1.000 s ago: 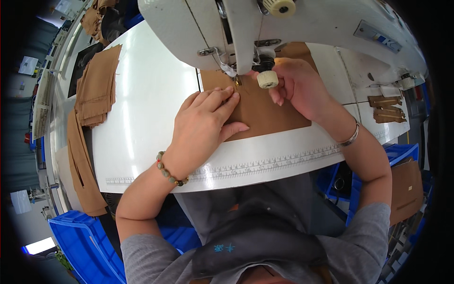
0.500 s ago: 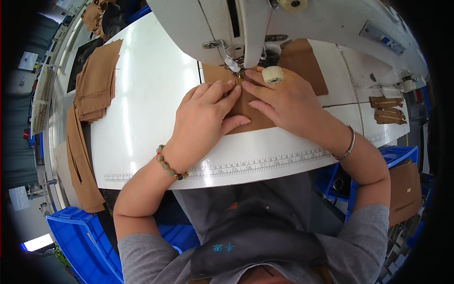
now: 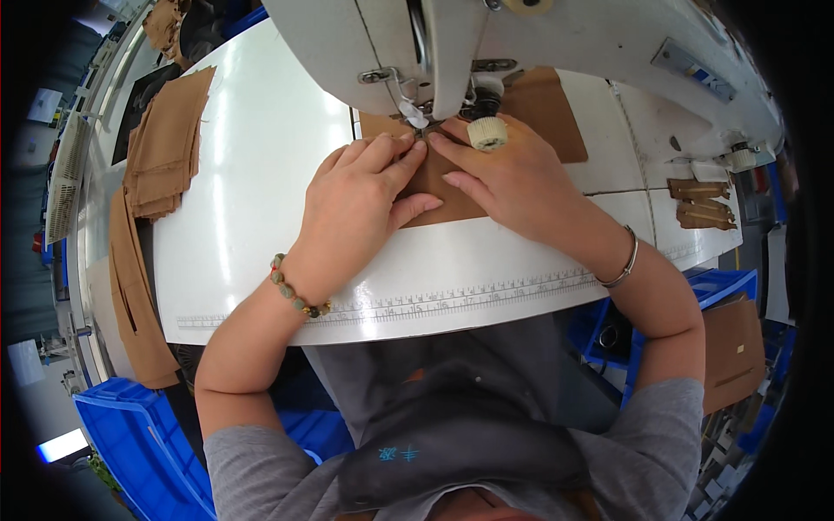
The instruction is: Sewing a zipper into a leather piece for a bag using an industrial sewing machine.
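A brown fabric piece (image 3: 556,122) lies on the white table (image 3: 234,217) under the presser foot (image 3: 420,128) of a white sewing machine (image 3: 591,48). My left hand (image 3: 352,200) rests on the fabric left of the foot, fingertips beside it and thumb extended across the cloth, open. My right hand (image 3: 512,182) lies on the same piece to the right of the foot, open, its index finger reaching toward the needle area. A cream knob (image 3: 486,133) hides part of that hand. The stitch area is too small and shadowed to make out.
Stacked brown cloth (image 3: 163,143) and long brown strips (image 3: 135,295) sit at the left. Small brown pieces with strips (image 3: 699,204) lie at the right. Blue bins (image 3: 143,447) stand below the table edge, one at right with a brown panel (image 3: 730,356) on it.
My right hand has come from behind the knob toward the foot and lowered onto the fabric. The cloth shifted slightly away from me. The whole view has shifted a little.
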Action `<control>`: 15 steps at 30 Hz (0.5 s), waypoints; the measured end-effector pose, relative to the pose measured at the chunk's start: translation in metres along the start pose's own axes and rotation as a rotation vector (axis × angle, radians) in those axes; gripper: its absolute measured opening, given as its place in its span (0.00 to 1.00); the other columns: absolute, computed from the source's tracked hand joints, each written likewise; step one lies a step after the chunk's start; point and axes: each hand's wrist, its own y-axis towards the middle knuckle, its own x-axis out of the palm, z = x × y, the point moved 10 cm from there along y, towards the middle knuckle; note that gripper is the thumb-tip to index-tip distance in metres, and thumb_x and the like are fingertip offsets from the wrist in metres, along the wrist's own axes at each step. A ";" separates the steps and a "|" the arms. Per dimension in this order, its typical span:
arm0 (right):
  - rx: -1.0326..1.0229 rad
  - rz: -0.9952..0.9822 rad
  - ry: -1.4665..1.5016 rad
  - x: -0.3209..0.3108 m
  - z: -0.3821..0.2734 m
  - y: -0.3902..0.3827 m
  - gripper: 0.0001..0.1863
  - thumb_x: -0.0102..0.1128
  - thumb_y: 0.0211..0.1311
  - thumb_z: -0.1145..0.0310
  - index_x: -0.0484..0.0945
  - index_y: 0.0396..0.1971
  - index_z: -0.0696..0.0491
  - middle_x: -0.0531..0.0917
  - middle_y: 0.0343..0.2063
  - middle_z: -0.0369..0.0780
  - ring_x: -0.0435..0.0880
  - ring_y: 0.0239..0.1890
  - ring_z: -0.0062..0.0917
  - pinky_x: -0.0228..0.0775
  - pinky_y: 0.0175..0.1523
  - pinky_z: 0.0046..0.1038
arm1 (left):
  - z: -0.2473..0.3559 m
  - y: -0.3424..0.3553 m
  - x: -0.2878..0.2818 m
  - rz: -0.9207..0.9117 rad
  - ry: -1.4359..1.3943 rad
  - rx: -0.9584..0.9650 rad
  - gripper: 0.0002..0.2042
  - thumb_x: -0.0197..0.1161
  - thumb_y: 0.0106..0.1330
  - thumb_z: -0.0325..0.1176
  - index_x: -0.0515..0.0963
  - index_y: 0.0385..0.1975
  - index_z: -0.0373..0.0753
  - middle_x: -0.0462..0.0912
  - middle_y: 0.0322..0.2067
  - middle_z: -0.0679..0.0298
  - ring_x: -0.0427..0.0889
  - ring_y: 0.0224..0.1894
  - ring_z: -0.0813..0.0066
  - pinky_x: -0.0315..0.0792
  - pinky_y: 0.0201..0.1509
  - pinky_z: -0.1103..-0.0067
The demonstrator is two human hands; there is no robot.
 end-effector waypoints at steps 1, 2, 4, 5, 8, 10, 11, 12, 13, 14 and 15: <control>0.005 0.002 0.012 0.000 0.000 0.000 0.19 0.69 0.70 0.60 0.85 0.56 0.52 0.85 0.61 0.38 0.81 0.65 0.36 0.72 0.70 0.42 | 0.000 0.000 0.000 0.000 0.003 0.003 0.26 0.73 0.64 0.48 0.87 0.57 0.37 0.86 0.52 0.66 0.84 0.53 0.65 0.78 0.62 0.69; 0.009 0.003 0.024 0.000 0.000 0.001 0.18 0.70 0.70 0.58 0.86 0.53 0.53 0.85 0.60 0.39 0.80 0.69 0.34 0.70 0.73 0.44 | 0.000 0.000 0.000 0.004 0.008 0.005 0.26 0.73 0.64 0.48 0.87 0.57 0.37 0.86 0.53 0.65 0.85 0.53 0.65 0.78 0.61 0.69; 0.006 0.003 0.034 0.000 0.000 0.001 0.18 0.69 0.70 0.58 0.86 0.53 0.53 0.85 0.60 0.39 0.79 0.69 0.35 0.70 0.74 0.44 | 0.000 0.000 0.000 0.012 0.022 0.010 0.26 0.72 0.65 0.48 0.87 0.58 0.38 0.86 0.54 0.65 0.85 0.53 0.65 0.78 0.61 0.69; 0.006 0.003 0.040 0.000 0.000 0.001 0.19 0.69 0.70 0.58 0.86 0.53 0.53 0.85 0.61 0.39 0.79 0.70 0.35 0.70 0.74 0.44 | 0.000 -0.001 0.000 0.011 0.020 0.011 0.26 0.72 0.65 0.48 0.86 0.58 0.38 0.86 0.55 0.65 0.85 0.53 0.65 0.78 0.61 0.69; 0.021 -0.002 0.040 0.002 0.001 0.001 0.19 0.69 0.70 0.58 0.86 0.55 0.53 0.85 0.61 0.39 0.79 0.70 0.35 0.69 0.75 0.45 | 0.000 -0.002 0.001 0.007 0.027 0.017 0.25 0.72 0.66 0.49 0.86 0.58 0.40 0.86 0.56 0.65 0.85 0.54 0.65 0.78 0.61 0.69; 0.023 0.014 0.054 0.001 0.002 0.000 0.20 0.70 0.70 0.58 0.86 0.56 0.52 0.85 0.61 0.38 0.78 0.70 0.35 0.69 0.75 0.45 | 0.000 -0.002 0.001 0.007 0.032 0.018 0.25 0.71 0.66 0.49 0.86 0.58 0.40 0.86 0.56 0.65 0.85 0.54 0.65 0.78 0.61 0.69; 0.024 0.024 0.059 0.001 0.003 0.000 0.20 0.70 0.70 0.58 0.86 0.57 0.52 0.85 0.61 0.38 0.78 0.71 0.35 0.68 0.75 0.45 | 0.000 -0.002 0.001 0.007 0.029 0.016 0.25 0.71 0.66 0.49 0.86 0.58 0.40 0.86 0.56 0.65 0.85 0.55 0.65 0.78 0.61 0.69; 0.030 0.010 0.067 0.002 0.004 -0.001 0.20 0.70 0.70 0.58 0.86 0.57 0.51 0.85 0.61 0.38 0.78 0.71 0.35 0.68 0.75 0.45 | 0.000 -0.002 0.001 0.008 0.027 0.014 0.25 0.71 0.66 0.49 0.87 0.58 0.40 0.86 0.56 0.65 0.85 0.55 0.65 0.78 0.61 0.69; 0.036 -0.004 0.075 0.004 0.006 -0.001 0.21 0.70 0.70 0.58 0.86 0.57 0.51 0.85 0.61 0.38 0.78 0.71 0.35 0.68 0.75 0.45 | 0.000 -0.001 0.002 0.007 0.029 0.013 0.25 0.71 0.66 0.49 0.87 0.58 0.40 0.86 0.56 0.65 0.85 0.55 0.65 0.78 0.61 0.68; 0.042 -0.017 0.082 0.005 0.006 -0.002 0.21 0.70 0.70 0.58 0.86 0.58 0.51 0.85 0.61 0.38 0.78 0.71 0.35 0.68 0.75 0.45 | 0.000 -0.001 0.001 0.008 0.030 0.013 0.25 0.71 0.66 0.49 0.87 0.58 0.40 0.86 0.56 0.65 0.85 0.55 0.65 0.78 0.61 0.68; 0.042 -0.015 0.085 0.005 0.006 -0.002 0.21 0.70 0.70 0.58 0.86 0.58 0.51 0.85 0.61 0.38 0.78 0.71 0.35 0.68 0.76 0.45 | 0.000 -0.001 0.001 0.007 0.034 0.015 0.25 0.72 0.66 0.49 0.87 0.58 0.40 0.86 0.56 0.65 0.85 0.56 0.65 0.78 0.61 0.68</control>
